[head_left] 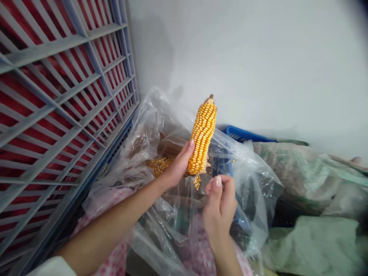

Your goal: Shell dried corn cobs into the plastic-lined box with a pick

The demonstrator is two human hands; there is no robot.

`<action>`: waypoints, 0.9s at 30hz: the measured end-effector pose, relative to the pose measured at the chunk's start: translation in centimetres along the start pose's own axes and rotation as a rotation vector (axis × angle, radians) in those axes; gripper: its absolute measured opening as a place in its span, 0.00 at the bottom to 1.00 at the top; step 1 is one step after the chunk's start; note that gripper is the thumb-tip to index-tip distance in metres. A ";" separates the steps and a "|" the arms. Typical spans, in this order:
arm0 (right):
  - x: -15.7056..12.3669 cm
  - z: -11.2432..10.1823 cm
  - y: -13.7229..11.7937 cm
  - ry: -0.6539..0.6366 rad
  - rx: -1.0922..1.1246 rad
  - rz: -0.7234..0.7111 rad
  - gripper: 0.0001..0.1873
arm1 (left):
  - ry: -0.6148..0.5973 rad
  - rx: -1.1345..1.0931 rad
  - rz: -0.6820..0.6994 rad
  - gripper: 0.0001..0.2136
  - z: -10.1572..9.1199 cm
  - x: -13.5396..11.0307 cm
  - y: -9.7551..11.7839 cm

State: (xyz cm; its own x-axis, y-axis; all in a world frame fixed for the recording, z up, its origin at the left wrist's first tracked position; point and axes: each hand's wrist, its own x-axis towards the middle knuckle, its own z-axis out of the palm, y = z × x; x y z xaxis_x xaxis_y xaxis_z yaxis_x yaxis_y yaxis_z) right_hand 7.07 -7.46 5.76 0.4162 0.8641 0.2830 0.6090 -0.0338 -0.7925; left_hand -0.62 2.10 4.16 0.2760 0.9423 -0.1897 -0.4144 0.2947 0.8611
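A dried corn cob (202, 132), dense with yellow kernels, stands tilted upright in my left hand (180, 165). My fingers close around its lower part, and its pointed tip is at the top. Just right of and below the cob, my right hand (219, 197) is closed with the thumb on top. A thin dark tool (217, 165) sticks up from that fist; its kind is unclear. The tool is apart from the cob. Below, a clear plastic bag (161, 218) lies spread wide, with loose corn kernels (161, 165) inside it.
A grey slatted plastic crate (97, 73) with red contents rises on the left. Behind the bag stands a blue basket (247, 134) against the white wall (258, 69). Woven sacks (310, 172) and a pale green sack (316, 245) lie to the right.
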 end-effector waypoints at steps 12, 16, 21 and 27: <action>1.2 -0.2 0.3 -0.052 -0.286 0.081 0.19 | 0.045 0.268 0.150 0.14 -0.1 0.1 -0.1; 1.3 -0.2 0.5 -0.067 -0.363 0.037 0.21 | 0.055 0.371 0.231 0.13 -0.1 0.1 -0.5; 1.6 0.1 1.1 -0.165 -0.187 0.110 0.20 | 0.114 0.455 0.252 0.13 0.1 0.1 -1.2; 2.1 0.5 1.6 -0.383 0.656 0.579 0.21 | 0.115 0.588 0.299 0.12 0.1 -0.2 -1.5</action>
State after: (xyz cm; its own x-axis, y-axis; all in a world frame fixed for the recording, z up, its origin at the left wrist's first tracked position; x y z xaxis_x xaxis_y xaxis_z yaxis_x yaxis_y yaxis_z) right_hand 8.58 -5.45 4.78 0.2138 0.9113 -0.3520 -0.1710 -0.3199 -0.9319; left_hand 0.05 1.49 2.94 0.1150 0.9904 0.0760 0.0925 -0.0869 0.9919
